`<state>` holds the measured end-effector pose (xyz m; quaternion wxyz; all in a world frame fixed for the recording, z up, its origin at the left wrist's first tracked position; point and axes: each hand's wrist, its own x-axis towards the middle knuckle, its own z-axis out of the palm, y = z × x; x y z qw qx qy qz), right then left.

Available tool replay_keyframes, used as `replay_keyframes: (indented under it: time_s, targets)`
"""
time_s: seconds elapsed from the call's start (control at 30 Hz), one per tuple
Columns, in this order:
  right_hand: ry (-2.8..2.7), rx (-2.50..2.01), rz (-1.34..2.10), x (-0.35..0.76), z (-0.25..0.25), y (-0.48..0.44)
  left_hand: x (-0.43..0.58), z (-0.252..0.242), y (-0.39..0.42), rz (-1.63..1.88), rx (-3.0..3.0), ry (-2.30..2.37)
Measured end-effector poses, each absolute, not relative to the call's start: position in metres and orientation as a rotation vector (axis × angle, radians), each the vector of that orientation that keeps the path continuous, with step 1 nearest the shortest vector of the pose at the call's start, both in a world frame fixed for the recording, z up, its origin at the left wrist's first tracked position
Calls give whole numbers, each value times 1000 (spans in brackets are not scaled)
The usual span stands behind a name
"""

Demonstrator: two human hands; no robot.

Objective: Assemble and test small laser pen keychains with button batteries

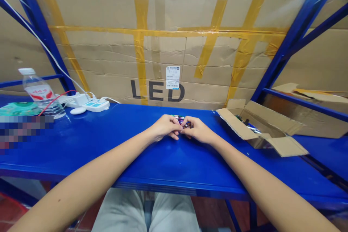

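My left hand (pixel 165 127) and my right hand (pixel 197 129) meet over the middle of the blue table, fingers curled and fingertips nearly touching. Between them shows a small row of slender, shiny, multicoloured pens (pixel 178 118), with green, purple and silver parts. Both hands close around the near ends of these pens, and the fingers hide most of their length. Whether the pens are lifted or rest on the table I cannot tell.
An open cardboard box (pixel 272 117) with slender items inside stands at the right. On the left are a plastic bottle (pixel 40 92), a white power strip (pixel 96 105) with cables and a green packet (pixel 20 108). A large cardboard sheet (pixel 114 58) and blue posts (pixel 293 40) border the table (pixel 122 166).
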<state>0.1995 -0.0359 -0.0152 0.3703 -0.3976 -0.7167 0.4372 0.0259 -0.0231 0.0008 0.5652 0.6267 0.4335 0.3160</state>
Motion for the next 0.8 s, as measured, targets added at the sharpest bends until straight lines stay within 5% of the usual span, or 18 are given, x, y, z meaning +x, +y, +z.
replay_keyframes:
  time_s: [0.47,0.8]
  targets:
    - [-1697,-893,1235,201,-7,-36,28,-18,-13,927,1797,689]
    - [-2044,-1206,833,218,0,-38,28,-15,-13,1013,1960,991]
